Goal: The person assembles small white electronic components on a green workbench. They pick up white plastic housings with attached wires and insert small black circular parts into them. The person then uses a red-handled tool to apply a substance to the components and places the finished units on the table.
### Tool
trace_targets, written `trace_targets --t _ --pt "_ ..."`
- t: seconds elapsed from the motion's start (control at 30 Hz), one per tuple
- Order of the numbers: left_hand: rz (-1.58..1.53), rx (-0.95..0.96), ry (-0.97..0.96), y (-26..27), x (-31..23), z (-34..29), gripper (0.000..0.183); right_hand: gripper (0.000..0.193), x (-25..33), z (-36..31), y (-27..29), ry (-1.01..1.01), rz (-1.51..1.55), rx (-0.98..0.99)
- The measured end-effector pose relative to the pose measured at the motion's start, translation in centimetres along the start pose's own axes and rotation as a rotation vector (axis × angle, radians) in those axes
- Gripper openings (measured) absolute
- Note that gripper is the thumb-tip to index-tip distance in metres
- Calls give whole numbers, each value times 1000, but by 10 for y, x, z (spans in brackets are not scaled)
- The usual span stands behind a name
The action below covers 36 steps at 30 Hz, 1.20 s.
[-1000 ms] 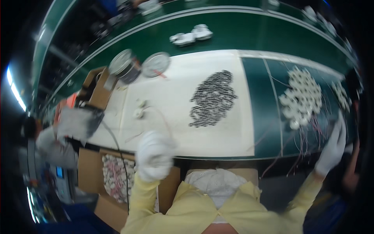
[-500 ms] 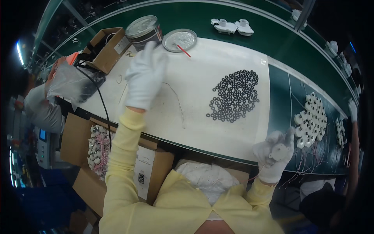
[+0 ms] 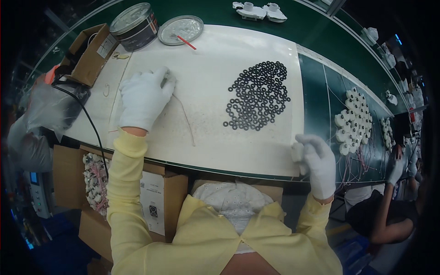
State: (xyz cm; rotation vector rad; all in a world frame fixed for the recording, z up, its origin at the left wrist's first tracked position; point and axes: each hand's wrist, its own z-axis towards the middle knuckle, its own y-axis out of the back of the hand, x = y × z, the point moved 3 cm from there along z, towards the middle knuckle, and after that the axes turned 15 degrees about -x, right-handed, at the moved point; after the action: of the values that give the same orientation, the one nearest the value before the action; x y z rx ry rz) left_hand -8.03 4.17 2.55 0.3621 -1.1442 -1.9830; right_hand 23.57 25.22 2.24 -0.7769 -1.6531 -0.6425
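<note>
The green surface runs across the scene, with a white sheet over its middle, probably to keep it clean and make small dark pieces easy to see. The near box stands below the left edge, flaps open, its white parts and pink wires perhaps stored there to leave working room. The far box sits at the left.

On the right, the pale parts stand bunched together, their wires hanging over the near edge, which seems to keep them off the sheet. The black rings lie loosely spread right of centre, likely so that single ones lift easily within reach of both hands.

The tin stands far left beside its lid, which bears a greyish smear and props up a red stick, presumably so the stick's end stays off the sheet.

The left hand rests on the sheet, fingers curled; something small shows by the thumb, but I cannot tell whether its grip is closed on it. The right hand pinches a pale part over the sheet's near right corner. A thin wire trails near from the left hand.
</note>
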Motion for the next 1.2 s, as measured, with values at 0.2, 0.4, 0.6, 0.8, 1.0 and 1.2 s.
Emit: trace_targets --t 0.2,0.4,0.6,0.8,1.0,1.2 --pt "-197 -208 -145 11 -4 -12 17 35 5 17 -11 60 -344 -29" --pt "-495 -305 -69 51 -22 -57 14 35 1 29 -22 109 -449 -74" --pt "-577 -283 26 35 -19 -88 16 34 -1 39 -34 140 -425 -133" --pt "-647 -300 82 32 -15 -92 17 30 2 46 -51 245 -676 -207" --pt "-677 -295 97 31 -12 -93 17 30 16 33 -73 386 -980 -216" --pt "-695 -285 105 31 -10 -94 17 30 34 13 -69 517 -1306 -34"
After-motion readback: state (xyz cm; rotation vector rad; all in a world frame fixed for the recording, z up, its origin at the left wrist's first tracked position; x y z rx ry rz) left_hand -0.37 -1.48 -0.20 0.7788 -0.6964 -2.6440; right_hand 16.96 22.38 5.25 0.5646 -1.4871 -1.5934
